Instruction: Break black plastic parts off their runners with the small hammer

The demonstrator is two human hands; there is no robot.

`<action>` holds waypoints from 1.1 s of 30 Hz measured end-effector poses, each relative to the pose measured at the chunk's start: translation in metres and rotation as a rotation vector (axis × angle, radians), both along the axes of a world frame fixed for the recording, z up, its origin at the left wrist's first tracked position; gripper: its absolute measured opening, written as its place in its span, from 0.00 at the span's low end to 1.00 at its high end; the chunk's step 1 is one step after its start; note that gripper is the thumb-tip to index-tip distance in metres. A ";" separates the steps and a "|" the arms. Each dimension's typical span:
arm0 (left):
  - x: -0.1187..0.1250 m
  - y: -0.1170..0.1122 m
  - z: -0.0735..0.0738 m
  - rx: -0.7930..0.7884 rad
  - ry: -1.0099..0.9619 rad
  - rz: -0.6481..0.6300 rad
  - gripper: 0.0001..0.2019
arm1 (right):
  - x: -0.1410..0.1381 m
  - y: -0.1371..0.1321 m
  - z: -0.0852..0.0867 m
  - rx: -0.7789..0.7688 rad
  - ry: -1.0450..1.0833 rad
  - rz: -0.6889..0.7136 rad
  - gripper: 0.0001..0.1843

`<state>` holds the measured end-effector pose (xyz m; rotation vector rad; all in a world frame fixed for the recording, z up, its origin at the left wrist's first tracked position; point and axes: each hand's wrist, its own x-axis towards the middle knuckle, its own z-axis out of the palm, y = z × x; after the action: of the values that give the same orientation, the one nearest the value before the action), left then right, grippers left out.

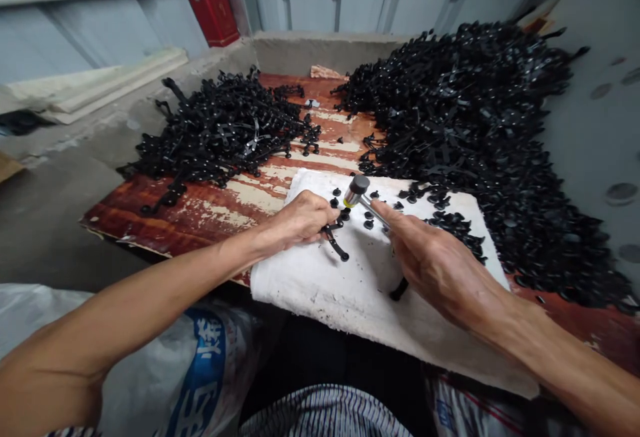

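My right hand [433, 260] grips a small hammer [357, 191] with a metal shaft and a grey-black head. The head hovers just above a white cloth pad [350, 290]. My left hand [300, 218] is closed on a black plastic strip of parts [336, 244], pressing it onto the pad right under the hammer head. Several small black round pieces [369, 224] lie loose on the pad around the strip. The hammer's black handle end [399, 289] pokes out below my right hand.
A worn red wooden board [200, 207] carries the pad. A smaller heap of black strips [225, 130] lies at the left, a big heap [480, 130] fills the right. A red box [215, 16] stands at the back. A printed white sack [200, 370] sits below.
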<state>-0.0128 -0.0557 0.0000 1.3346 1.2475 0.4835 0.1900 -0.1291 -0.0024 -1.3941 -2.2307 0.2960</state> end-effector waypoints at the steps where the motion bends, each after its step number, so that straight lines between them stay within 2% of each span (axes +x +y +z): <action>1: 0.000 0.000 0.000 -0.002 -0.013 -0.005 0.20 | 0.000 0.000 -0.001 0.041 0.050 -0.016 0.31; 4: 0.000 0.000 -0.002 0.002 -0.021 -0.017 0.20 | -0.001 -0.001 -0.003 0.109 0.054 -0.041 0.31; 7: 0.002 -0.001 -0.001 0.003 0.007 0.002 0.21 | 0.001 -0.001 -0.006 0.055 -0.040 0.012 0.30; 11: 0.003 -0.001 0.001 -0.004 0.042 0.020 0.21 | 0.005 -0.001 -0.009 0.061 0.019 -0.034 0.30; 14: 0.002 -0.002 0.004 -0.037 0.044 0.028 0.20 | 0.003 0.000 -0.004 -0.015 0.032 -0.020 0.28; 16: 0.001 -0.005 0.005 -0.053 -0.012 0.066 0.18 | -0.002 0.000 0.001 -0.111 0.214 -0.068 0.24; 19: 0.004 -0.013 0.007 -0.007 -0.173 0.172 0.14 | -0.017 0.000 0.005 -0.367 0.546 -0.123 0.17; 21: 0.007 -0.019 0.007 0.006 -0.248 0.251 0.10 | -0.029 0.002 0.004 -0.519 0.716 -0.139 0.15; 23: 0.006 -0.024 0.006 -0.014 -0.257 0.296 0.07 | -0.039 0.005 0.002 -0.584 0.838 -0.155 0.16; 25: -0.001 -0.028 0.004 0.022 -0.213 0.278 0.06 | -0.044 0.009 -0.001 -0.576 0.912 -0.168 0.15; 27: -0.013 -0.030 0.002 0.243 -0.073 0.277 0.08 | -0.044 0.012 -0.002 -0.560 0.932 -0.176 0.15; 29: -0.025 -0.032 0.003 0.649 0.138 0.267 0.14 | -0.043 0.014 -0.002 -0.565 0.942 -0.163 0.15; 30: -0.030 -0.032 0.004 0.859 0.251 0.213 0.15 | -0.043 0.014 -0.001 -0.574 0.945 -0.147 0.15; 32: -0.034 -0.032 0.008 1.161 0.438 -0.025 0.12 | -0.045 0.014 0.001 -0.589 0.971 -0.121 0.15; 33: -0.034 -0.032 0.010 1.235 0.510 -0.169 0.10 | -0.047 0.013 0.002 -0.596 0.999 -0.118 0.15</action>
<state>-0.0470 -0.0875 0.0098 2.7079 1.2201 0.8898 0.1429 -0.1158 -0.0003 -1.2083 -1.2532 1.3523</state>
